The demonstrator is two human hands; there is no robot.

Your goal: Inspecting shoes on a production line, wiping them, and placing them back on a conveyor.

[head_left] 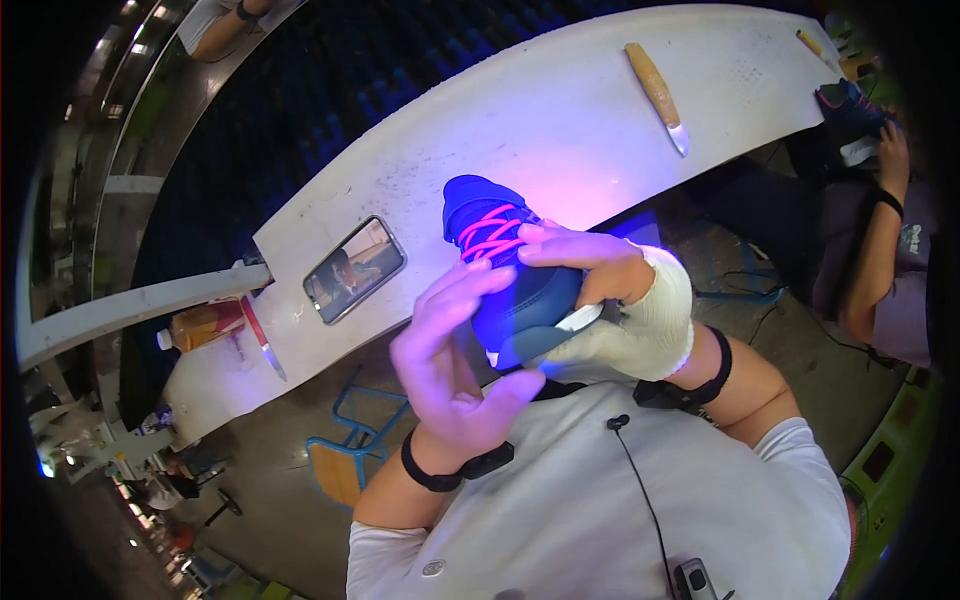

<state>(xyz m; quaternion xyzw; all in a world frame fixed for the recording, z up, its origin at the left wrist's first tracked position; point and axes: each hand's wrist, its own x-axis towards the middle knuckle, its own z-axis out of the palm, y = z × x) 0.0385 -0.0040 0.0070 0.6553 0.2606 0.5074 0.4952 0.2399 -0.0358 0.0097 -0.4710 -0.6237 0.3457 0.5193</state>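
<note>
A dark blue sneaker with pink laces is in front of my chest, its laced upper lit by violet light. My right hand, in a white glove that leaves some fingers bare, grips the shoe from its right side. Beside that thumb shows a narrow pale piece; whether it is sole edge or something separate, I cannot tell. My left hand is bare, its fingers stretched and thumb apart, along the shoe's left side. Its fingertips are near the laces; contact is unclear.
On the curved white table lie a phone, a wooden-handled knife and a red-handled knife. A bottle of amber liquid lies by the left edge. At right, a co-worker's hand is at another dark shoe. A blue-framed stool stands below.
</note>
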